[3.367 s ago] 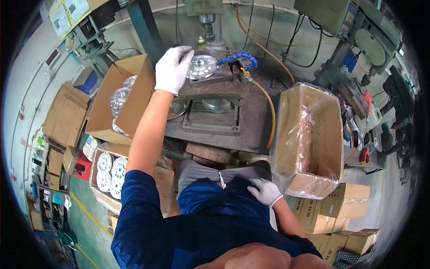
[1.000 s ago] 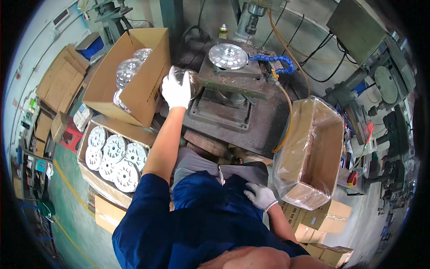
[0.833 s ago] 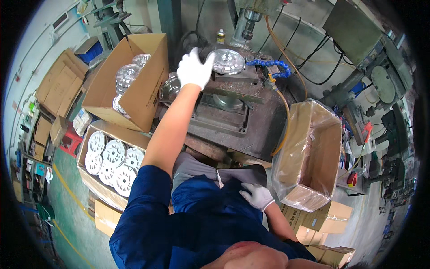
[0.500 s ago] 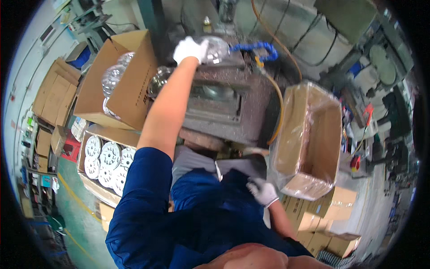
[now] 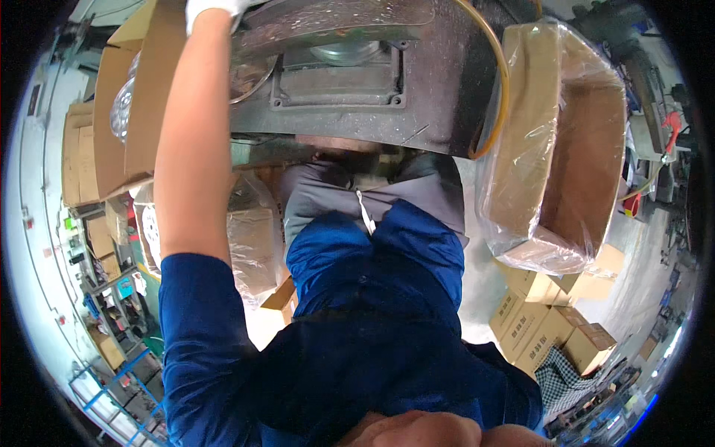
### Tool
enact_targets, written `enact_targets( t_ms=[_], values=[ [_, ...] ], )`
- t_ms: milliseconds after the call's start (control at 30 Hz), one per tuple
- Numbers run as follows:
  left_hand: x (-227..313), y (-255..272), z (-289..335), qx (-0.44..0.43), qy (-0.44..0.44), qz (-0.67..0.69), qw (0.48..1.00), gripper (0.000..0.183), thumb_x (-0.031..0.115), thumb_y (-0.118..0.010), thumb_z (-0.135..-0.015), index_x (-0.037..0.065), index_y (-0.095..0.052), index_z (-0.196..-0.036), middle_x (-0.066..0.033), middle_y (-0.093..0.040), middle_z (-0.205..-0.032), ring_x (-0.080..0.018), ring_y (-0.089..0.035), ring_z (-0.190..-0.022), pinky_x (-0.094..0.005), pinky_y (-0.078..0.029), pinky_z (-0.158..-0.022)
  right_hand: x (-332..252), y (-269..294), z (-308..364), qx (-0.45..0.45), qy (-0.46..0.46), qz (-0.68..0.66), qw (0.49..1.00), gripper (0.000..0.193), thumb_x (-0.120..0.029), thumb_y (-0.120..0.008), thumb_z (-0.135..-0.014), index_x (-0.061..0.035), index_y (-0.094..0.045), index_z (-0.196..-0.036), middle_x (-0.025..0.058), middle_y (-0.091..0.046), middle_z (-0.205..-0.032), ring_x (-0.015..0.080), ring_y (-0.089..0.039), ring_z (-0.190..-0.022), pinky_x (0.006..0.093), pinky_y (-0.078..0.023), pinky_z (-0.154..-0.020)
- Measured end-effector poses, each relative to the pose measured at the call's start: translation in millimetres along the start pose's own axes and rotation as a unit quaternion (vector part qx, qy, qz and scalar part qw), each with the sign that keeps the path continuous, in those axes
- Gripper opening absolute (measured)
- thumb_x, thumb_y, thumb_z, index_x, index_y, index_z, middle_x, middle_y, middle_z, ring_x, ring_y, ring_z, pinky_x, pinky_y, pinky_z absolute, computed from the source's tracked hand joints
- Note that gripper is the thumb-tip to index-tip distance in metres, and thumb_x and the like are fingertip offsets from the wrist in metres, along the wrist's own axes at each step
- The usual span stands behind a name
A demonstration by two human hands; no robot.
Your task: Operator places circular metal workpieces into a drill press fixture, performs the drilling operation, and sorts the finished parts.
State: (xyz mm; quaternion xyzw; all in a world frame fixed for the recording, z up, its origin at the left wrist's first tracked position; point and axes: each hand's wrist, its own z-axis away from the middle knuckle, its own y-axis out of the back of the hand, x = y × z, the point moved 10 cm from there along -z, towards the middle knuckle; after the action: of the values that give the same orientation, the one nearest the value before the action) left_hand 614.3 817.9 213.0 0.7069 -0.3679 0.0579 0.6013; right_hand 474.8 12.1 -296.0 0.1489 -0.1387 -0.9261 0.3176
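The person's left hand (image 5: 213,7), in a white glove, is at the upper edge of the view, which cuts it off past the wrist; its fingers are out of sight, so one cannot tell how far apart they are or whether they hold or touch anything. The bare forearm (image 5: 194,134) reaches up between an open cardboard box (image 5: 156,104) and the dark work surface (image 5: 439,112). A shiny metal disc (image 5: 121,112) stands inside that box, partly hidden by the wall nearest the arm. Just right of the forearm, a round metal dish (image 5: 255,76) shows in part, beside a rectangular metal frame (image 5: 339,97) with a round metal piece (image 5: 346,52) within it. A yellowish hose (image 5: 502,82) curves over the surface's right side, near a plastic-lined carton (image 5: 521,134). The right hand is out of view, so the state of its fingers cannot be told either.
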Motion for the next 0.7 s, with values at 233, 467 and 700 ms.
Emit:
enact_targets(
  t_ms=[233,467,700],
  values=[
    [-29.8,-13.6,-16.9,-0.012,-0.014,0.051,0.999,0.063,0.049,-0.063,-0.087,-0.004,-0.062,-0.120,-0.0161,-0.067,-0.113,-0.0192,-0.063,-0.101,-0.0302,-0.045,-0.092,-13.3,9.0,39.7,-0.037,-0.030,0.016,0.999,0.034,-0.030,-0.054,-0.095,0.0016,-0.066,-0.100,0.0144,-0.068,-0.084,0.0211,-0.063,-0.072,0.0349,-0.050,-0.069],
    [-27.5,-16.5,-12.5,-0.027,0.032,0.064,0.997,0.069,0.052,-0.065,-0.084,-0.006,-0.061,-0.122,-0.0182,-0.066,-0.115,-0.0232,-0.061,-0.105,-0.0316,-0.043,-0.094,-4.1,13.9,40.0,-0.035,-0.008,0.017,0.999,0.035,-0.031,-0.054,-0.095,0.0017,-0.066,-0.096,0.0138,-0.068,-0.082,0.0213,-0.063,-0.070,0.0350,-0.050,-0.068],
    [-23.8,-13.5,-8.8,-0.035,0.023,-0.011,0.999,0.070,0.058,-0.056,-0.083,-0.002,-0.063,-0.117,-0.0200,-0.064,-0.117,-0.0319,-0.060,-0.111,-0.0377,-0.044,-0.095,-14.7,14.7,3.0,-0.013,0.089,0.060,0.994,0.036,-0.032,-0.055,-0.095,0.0018,-0.066,-0.093,0.0131,-0.069,-0.081,0.0214,-0.063,-0.069,0.0351,-0.049,-0.066]
  ],
)
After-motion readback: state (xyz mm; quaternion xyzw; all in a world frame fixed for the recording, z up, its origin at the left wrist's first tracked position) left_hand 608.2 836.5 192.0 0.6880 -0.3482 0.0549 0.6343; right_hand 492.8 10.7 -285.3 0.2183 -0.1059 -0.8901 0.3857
